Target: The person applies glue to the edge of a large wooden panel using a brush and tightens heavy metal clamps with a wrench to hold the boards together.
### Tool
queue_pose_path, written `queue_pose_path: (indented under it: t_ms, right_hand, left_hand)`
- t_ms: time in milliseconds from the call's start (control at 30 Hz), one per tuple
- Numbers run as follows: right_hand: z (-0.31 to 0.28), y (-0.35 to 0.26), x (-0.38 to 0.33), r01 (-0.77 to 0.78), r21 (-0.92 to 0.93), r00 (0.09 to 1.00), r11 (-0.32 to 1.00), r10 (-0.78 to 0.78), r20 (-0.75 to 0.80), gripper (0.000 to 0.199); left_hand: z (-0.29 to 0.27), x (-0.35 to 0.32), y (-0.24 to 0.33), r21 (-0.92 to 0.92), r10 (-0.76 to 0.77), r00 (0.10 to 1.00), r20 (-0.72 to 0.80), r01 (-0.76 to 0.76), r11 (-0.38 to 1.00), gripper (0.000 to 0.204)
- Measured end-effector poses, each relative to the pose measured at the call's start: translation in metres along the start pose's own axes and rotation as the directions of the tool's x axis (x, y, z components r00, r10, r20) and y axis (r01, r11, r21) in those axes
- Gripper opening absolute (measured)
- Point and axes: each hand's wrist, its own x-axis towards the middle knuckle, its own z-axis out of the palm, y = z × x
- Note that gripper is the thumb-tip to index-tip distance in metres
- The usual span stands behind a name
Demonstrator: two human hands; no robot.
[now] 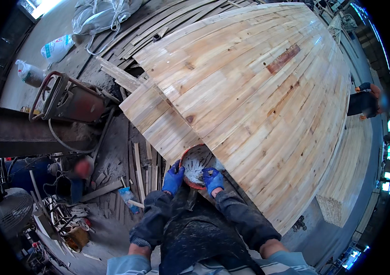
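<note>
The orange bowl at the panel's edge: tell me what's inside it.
The orange bowl holds a whitish paste. The right hand, in a blue glove, reaches into it and hides part of the contents; the left hand grips the rim.

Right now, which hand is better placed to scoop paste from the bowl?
Right, probably. The right hand is already inside the red bowl on the white paste; the left hand grips the bowl's rim, steadying it.

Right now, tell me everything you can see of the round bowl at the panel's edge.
The bowl is round with a reddish-orange rim, holding a whitish paste. It sits tilted toward the camera at the near edge of the wooden panel. The left hand grips its left rim; the right hand reaches inside. Both wear blue gloves.
</note>
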Motion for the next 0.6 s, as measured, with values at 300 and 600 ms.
queue_pose_path:
  t_ms: [300, 600]
  right_hand:
    - [-0.001, -0.027, -0.015, -0.023, 0.483, 0.997, 0.875, -0.016, 0.077, 0.024]
    - [-0.132, -0.119, -0.072, 0.110, 0.514, 0.987, 0.851, -0.153, 0.043, 0.026]
  left_hand:
    - [-0.016, 0.014, -0.009, 0.036, -0.037, 0.995, 0.095, 0.033, 0.999, 0.041]
    - [0.041, 0.028, 0.148, -0.752, -0.221, 0.929, 0.298, 0.371, 0.545, 0.039]
